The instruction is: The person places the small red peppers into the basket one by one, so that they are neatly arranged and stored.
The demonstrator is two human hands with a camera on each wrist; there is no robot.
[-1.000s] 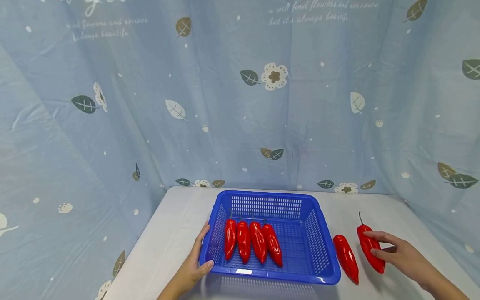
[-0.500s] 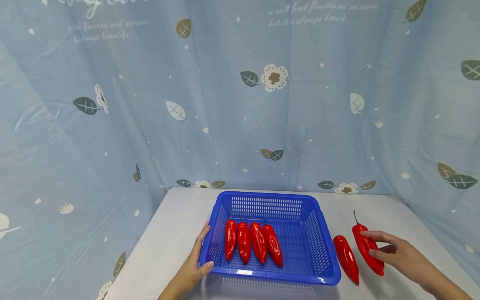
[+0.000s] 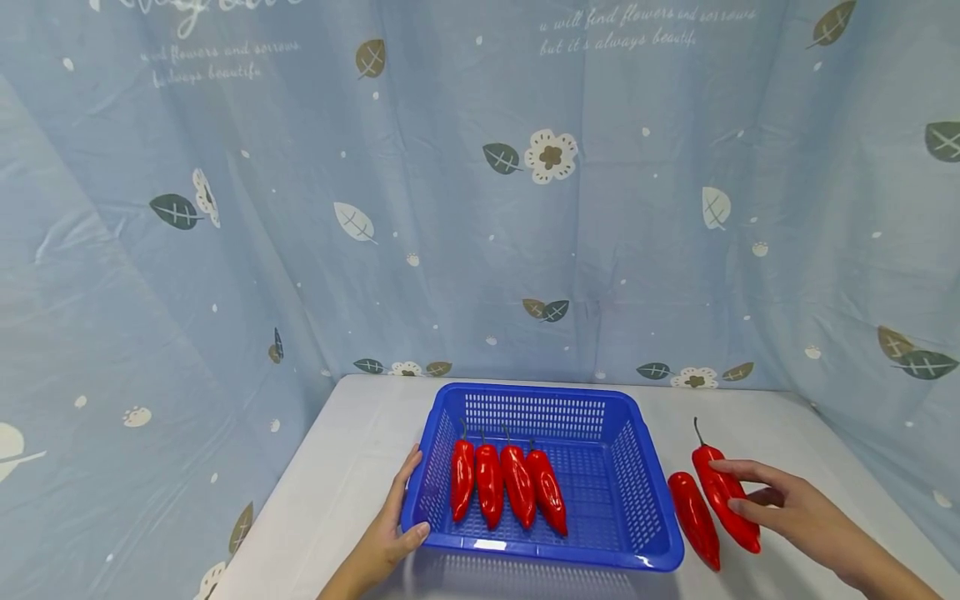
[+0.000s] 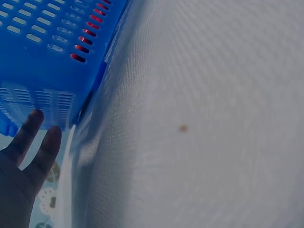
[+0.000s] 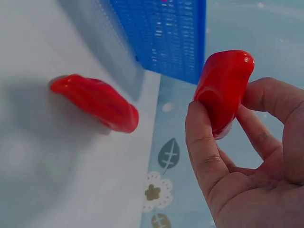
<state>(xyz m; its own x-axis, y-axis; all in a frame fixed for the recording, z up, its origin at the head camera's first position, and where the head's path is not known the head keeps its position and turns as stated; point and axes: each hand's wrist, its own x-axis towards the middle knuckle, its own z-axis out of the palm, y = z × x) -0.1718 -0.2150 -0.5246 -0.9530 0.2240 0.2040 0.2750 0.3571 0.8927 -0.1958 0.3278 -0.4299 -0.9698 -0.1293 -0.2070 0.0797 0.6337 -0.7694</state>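
My right hand (image 3: 795,512) pinches a long red chili pepper (image 3: 715,479) between thumb and fingers, right of the blue basket (image 3: 540,388). Its thin dark stem points away from me. In the right wrist view the held pepper (image 5: 223,88) shows end-on above the palm. A second red pepper (image 3: 695,521) lies on the table between that hand and the basket. My left hand (image 3: 386,533) rests against the basket's front left corner, thumb at the front rim, fingers along the left wall. In the left wrist view two straight fingertips (image 4: 53,138) reach toward the basket's lower wall.
Several red peppers (image 3: 517,483) lie side by side in the left half of the basket, stems toward the back. The basket stands on a white table (image 3: 360,433). A blue patterned curtain (image 3: 450,275) hangs behind the table and along its sides.
My right hand has carried its pepper slightly left, closer to the loose pepper beside the basket. My left hand and the basket have stayed in place.
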